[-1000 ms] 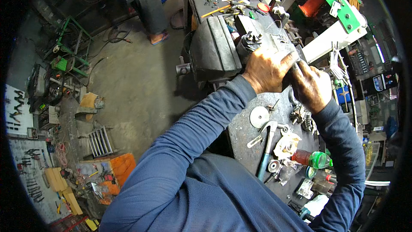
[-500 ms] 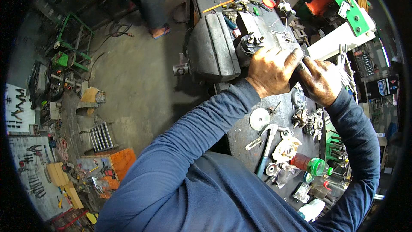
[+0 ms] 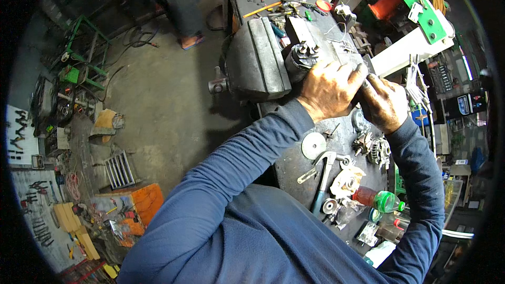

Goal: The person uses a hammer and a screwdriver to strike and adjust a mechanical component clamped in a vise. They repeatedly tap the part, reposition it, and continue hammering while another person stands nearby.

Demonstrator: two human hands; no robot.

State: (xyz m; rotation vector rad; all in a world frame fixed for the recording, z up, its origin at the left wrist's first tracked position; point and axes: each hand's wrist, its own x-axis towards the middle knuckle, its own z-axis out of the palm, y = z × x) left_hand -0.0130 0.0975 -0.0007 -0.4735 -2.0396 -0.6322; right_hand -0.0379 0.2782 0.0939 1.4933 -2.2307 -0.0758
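My left hand (image 3: 327, 90) is closed, its fingers curled over and away from view, above the workbench (image 3: 289, 165). Just right of it, my right hand (image 3: 386, 104) is closed too, with its thumb side almost touching the left thumb. Whatever lies inside the two hands is hidden behind them. Beside my left hand's knuckles stands a dark cylindrical metal part (image 3: 300, 62) with bright metal pieces on top. To its left is a large grey bench vise (image 3: 256, 59). Below the hands on the bench lie a finned metal housing (image 3: 380, 152) and a pale round disc (image 3: 314, 145).
Nearer me lie a hammer-like tool (image 3: 325, 181) with a blue handle, and a bottle of red liquid (image 3: 376, 198) with a green end. A green and white frame (image 3: 421, 31) rises at the right. Another person (image 3: 181, 8) stands on the floor at the far left.
Both hands stay close together. The right hand and forearm have shifted a little to the left and inward, and the whole view has moved slightly.
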